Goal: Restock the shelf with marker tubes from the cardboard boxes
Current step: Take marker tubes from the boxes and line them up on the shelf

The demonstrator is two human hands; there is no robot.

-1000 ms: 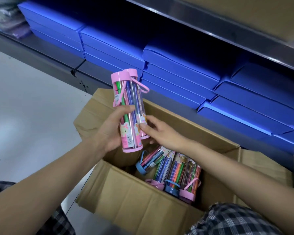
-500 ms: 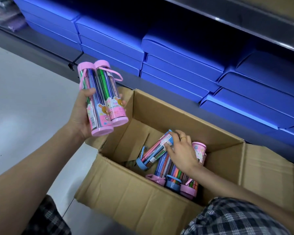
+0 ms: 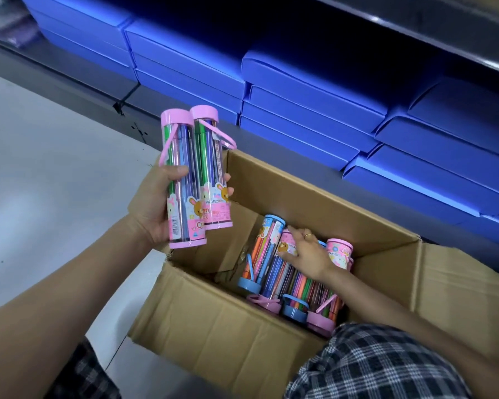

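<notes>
Glossy clear plastic marker tubes (image 3: 196, 180); matt brown cardboard box (image 3: 213, 321).

1. The right hand (image 3: 306, 254) covers the middle of the marker tubes in the box (image 3: 283, 283), so their labels are unreadable.
2. The cardboard box (image 3: 213, 326) has its near right corner hidden behind a checked knee (image 3: 372, 367).
3. The blue boxes (image 3: 314, 90) run past the right edge.
4. The left hand (image 3: 153, 208) hides the backs of the two pink tubes (image 3: 193, 174).

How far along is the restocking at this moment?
Early to midway. Done: two pink-capped marker tubes are out of the cardboard box, gripped in the left hand. In hand: the right hand reaches onto the tubes in the box. Left: several tubes remain there; none visible on the shelf.
</notes>
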